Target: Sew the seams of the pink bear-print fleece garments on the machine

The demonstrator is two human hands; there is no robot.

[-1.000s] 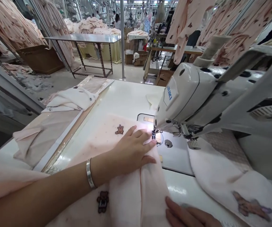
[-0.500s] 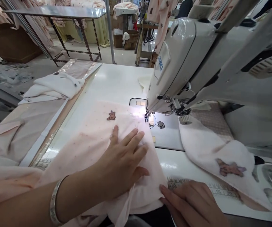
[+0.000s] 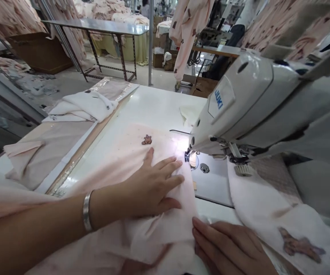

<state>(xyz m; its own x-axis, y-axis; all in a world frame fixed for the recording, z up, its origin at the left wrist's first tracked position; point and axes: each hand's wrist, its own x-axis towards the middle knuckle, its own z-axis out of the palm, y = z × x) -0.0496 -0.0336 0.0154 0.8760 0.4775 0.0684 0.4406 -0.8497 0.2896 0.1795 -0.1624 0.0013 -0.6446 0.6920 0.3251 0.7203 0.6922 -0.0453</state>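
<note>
Pale pink fabric (image 3: pixel 119 160) with a small brown bear motif (image 3: pixel 147 139) lies across the white table, its right edge running under the presser foot (image 3: pixel 187 156) of a sewing machine (image 3: pixel 236 99). My left hand (image 3: pixel 156 183) is open, palm down on the fabric with fingers spread, just short of the foot. Nearer to me, my right hand (image 3: pixel 230 244) pinches the right edge of the same fabric between thumb and fingers. Light from the machine glares over the needle area, so the stitching there cannot be made out.
Right of the needle plate (image 3: pixel 210 179) rests another pale pink piece (image 3: pixel 270 198) with a brown motif. Folded white cloth (image 3: pixel 81 107) and dusty pink fabric (image 3: pixel 58 149) lie on the left. Beyond stand a metal table (image 3: pixel 104 26) and a cardboard box (image 3: pixel 40 51).
The view has shifted, so the machine and table appear farther right and slightly lower. The fabric's near edge by my right hand has drawn closer to the foot. Both hands keep contact with the fabric.
</note>
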